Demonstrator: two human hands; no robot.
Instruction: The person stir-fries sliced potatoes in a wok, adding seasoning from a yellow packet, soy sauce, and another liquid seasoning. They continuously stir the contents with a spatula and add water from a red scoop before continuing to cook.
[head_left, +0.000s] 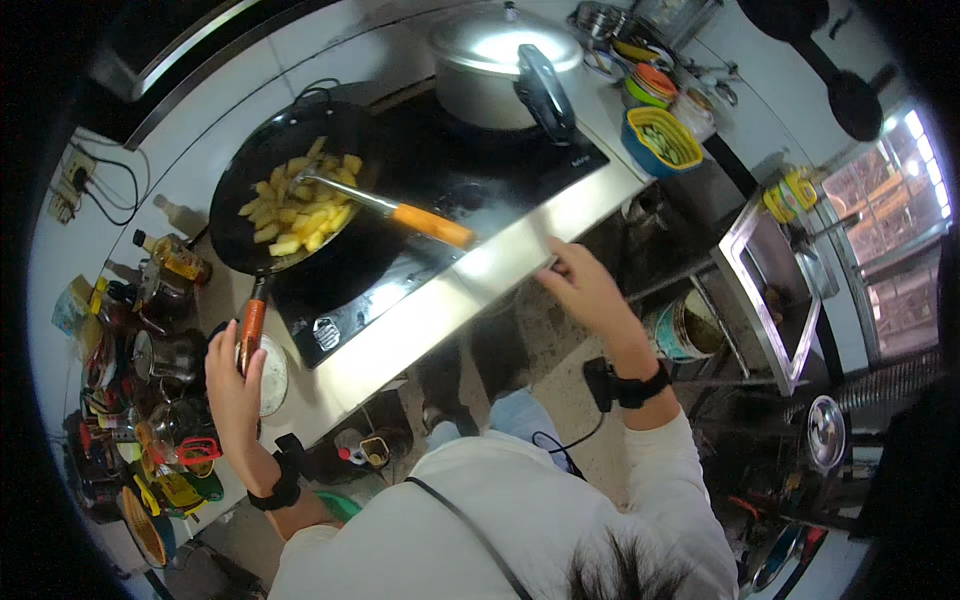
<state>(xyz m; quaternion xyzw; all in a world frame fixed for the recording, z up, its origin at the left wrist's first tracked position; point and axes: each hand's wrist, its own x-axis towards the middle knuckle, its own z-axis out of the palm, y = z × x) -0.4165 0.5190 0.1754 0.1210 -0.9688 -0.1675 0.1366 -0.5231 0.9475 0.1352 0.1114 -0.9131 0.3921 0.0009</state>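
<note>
A black wok (232, 217) stands on the black glass cooktop (420, 165), holding yellow chunks of food (307, 217) that look like potato. My left hand (234, 390) is around the end of the wok's reddish wooden handle (253, 322), thumb on one side and fingers on the other. A spatula (431, 225) with a metal shaft and orange wooden handle leans across the wok's rim, its head among the chunks. My right hand (589, 292), slightly blurred, is by the counter's front edge, apart from the spatula. Its fingers are curled; a small dark spot shows between them, too unclear to name.
Behind the cooktop's right part stands a large lidded pot (480, 90) with a black handle. A yellow and blue basket (660, 142) holds sliced green pieces. Bottles (176, 259) and jars crowd the left counter. A metal sink (780, 300) is at the right, near a bucket (690, 326).
</note>
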